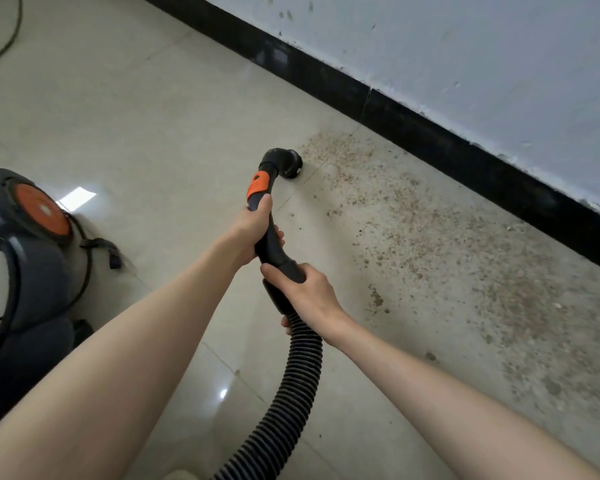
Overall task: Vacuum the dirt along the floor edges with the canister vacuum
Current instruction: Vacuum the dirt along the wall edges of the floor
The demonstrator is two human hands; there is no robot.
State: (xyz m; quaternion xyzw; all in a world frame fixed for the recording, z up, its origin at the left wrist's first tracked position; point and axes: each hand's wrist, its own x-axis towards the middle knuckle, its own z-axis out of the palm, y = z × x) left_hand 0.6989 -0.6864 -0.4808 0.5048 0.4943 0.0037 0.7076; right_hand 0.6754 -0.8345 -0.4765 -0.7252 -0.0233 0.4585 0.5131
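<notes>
A band of brown dirt (430,244) lies on the pale tiled floor along the black baseboard (447,147). The vacuum's dark curved handle (274,244) carries an orange collar (258,186) and ends in a round black brush nozzle (288,163), which rests on the floor at the left end of the dirt. My left hand (253,233) grips the handle just below the orange collar. My right hand (305,292) grips the lower end of the handle, where the ribbed black hose (291,393) begins. The grey canister (25,271) with an orange disc stands at the left.
A white wall (465,64), scuffed near its bottom, rises behind the baseboard. A dark cable (11,32) curves across the floor at the top left. Cords and a black plug (113,256) lie beside the canister. The hose runs out of the bottom edge of the view.
</notes>
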